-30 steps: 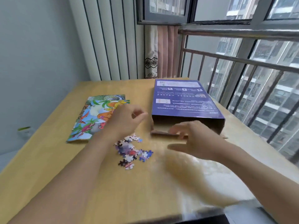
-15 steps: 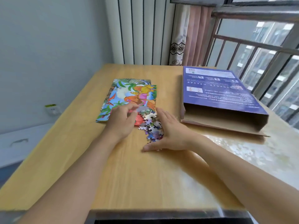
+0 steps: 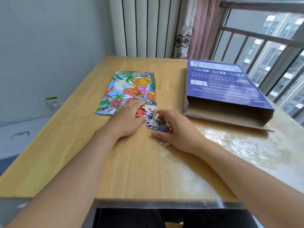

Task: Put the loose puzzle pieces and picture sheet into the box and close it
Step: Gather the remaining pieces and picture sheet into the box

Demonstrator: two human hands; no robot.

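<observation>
A heap of loose puzzle pieces [image 3: 153, 120] lies on the wooden table [image 3: 134, 170] between my hands. My left hand [image 3: 127, 120] rests palm down at the heap's left side, partly on the colourful dinosaur picture sheet [image 3: 130, 90]. My right hand [image 3: 178, 130] cups the heap from the right, its fingers curled around several pieces. One stray piece [image 3: 165, 143] lies just under that hand. The purple box [image 3: 220, 84] lies flat at the right, its open end with the cardboard flap [image 3: 230, 122] facing me.
A window railing [image 3: 263, 51] runs along the table's right side. A curtain [image 3: 195, 27] and a ribbed white panel [image 3: 144, 27] stand behind the table. A wall socket [image 3: 53, 102] sits low on the left wall.
My right hand has left the box opening and come to the heap, curling its fingers round the pieces. My left hand has slid the pieces toward the sheet. The view has shifted left.
</observation>
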